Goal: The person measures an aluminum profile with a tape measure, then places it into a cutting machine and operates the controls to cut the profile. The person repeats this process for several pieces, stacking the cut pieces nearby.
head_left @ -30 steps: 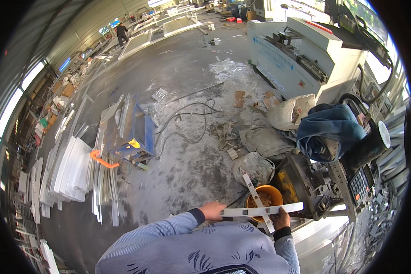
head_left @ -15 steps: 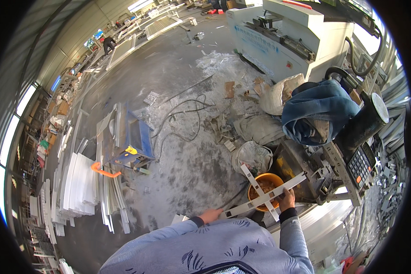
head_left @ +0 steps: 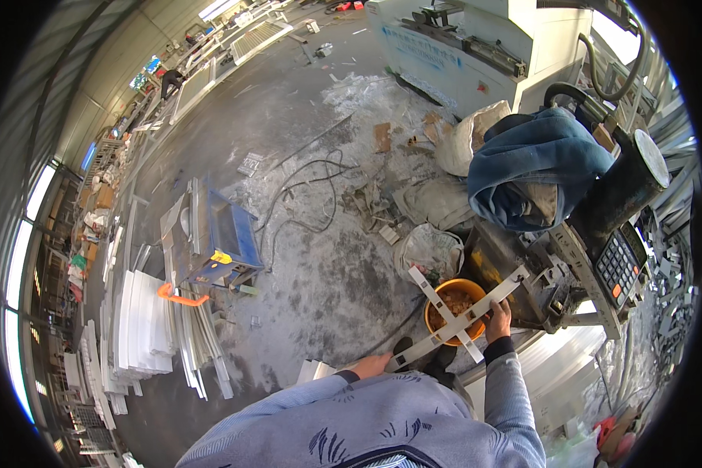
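Two pale slotted strips lie crossed over an orange bucket [head_left: 462, 283]. My left hand [head_left: 373, 365] is closed round the near end of the long strip [head_left: 425, 345]. Further along, toward its far end, my right hand [head_left: 499, 321] grips the same strip from the right side. The short strip [head_left: 427, 290] crosses it at an angle, and neither hand is on it. Brownish small pieces sit inside the bucket. The long strip's far end reaches the metal parts of a bench machine [head_left: 550, 292] on the right.
A black calculator [head_left: 618, 265] and a dark cylinder [head_left: 628, 183] stand at the right, beside a blue cloth bundle [head_left: 534, 171]. White sacks [head_left: 429, 251] lie beyond the bucket. At the left are stacked white profiles [head_left: 140, 324] and a blue stand [head_left: 234, 238]. A cable [head_left: 296, 191] trails across the floor.
The long strip's far end has moved forward, closer to the bench machine's metal parts, with both hands still on it. The whole view has shifted slightly.
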Demonstrator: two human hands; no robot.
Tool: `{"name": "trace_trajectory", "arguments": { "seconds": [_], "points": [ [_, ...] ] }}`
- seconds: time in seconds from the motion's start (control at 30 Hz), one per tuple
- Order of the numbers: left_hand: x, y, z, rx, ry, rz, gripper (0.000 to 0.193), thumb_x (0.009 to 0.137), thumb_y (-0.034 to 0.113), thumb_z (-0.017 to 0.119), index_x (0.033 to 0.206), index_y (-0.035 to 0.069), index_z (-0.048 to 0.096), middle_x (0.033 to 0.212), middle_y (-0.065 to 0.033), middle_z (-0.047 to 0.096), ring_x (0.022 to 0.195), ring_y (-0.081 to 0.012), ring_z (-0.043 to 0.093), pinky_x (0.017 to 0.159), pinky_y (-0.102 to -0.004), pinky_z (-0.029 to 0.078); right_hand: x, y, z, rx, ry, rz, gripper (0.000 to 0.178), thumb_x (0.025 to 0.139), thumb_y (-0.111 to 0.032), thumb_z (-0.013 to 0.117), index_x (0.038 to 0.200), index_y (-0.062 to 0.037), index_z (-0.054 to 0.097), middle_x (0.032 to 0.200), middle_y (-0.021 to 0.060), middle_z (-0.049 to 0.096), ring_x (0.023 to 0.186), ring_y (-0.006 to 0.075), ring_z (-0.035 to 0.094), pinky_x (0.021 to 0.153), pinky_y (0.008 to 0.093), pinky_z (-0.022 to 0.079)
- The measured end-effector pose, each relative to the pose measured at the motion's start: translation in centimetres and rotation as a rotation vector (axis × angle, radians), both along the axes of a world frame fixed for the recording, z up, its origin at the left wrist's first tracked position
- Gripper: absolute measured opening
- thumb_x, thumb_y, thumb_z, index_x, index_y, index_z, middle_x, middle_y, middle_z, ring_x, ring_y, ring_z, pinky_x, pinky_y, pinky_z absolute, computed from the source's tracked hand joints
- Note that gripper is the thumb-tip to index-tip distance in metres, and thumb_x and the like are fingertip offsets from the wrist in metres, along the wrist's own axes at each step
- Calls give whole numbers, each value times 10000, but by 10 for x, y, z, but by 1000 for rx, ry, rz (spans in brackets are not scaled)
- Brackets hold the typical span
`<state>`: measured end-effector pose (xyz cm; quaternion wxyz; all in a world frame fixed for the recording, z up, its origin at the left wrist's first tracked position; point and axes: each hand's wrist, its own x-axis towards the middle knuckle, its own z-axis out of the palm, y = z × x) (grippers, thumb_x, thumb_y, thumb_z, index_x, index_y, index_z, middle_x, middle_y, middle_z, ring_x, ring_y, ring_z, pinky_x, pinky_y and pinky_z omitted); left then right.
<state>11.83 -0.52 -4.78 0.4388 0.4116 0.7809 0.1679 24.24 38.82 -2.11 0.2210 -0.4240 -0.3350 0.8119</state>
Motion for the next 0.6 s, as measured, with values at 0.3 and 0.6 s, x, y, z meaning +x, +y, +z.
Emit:
{"name": "trace_trajectory", "arguments": {
  "seconds": [0.3, 0.6],
  "points": [
    [-3, 40, 14, 49, 108, -124, 658, 886, 432, 753, 1298, -14, 501, 1008, -316, 684, 960, -497, 667, 823, -553, 538, -5, 26, -36, 485, -232, -79, 725, 926, -70, 630, 1556, -39, 272, 1277, 189, 615, 1128, 271, 611, 970, 380, 505],
    [9, 48, 40, 1, 110, -43, 689, 837, 352, 803, 1324, -5, 472, 921, -309, 705, 900, -503, 693, 790, -561, 559, -7, 25, -13, 597, -217, 74, 588, 933, 32, 633, 1477, -53, 428, 1184, 145, 662, 970, 200, 659, 880, 343, 561]
  ]
}}
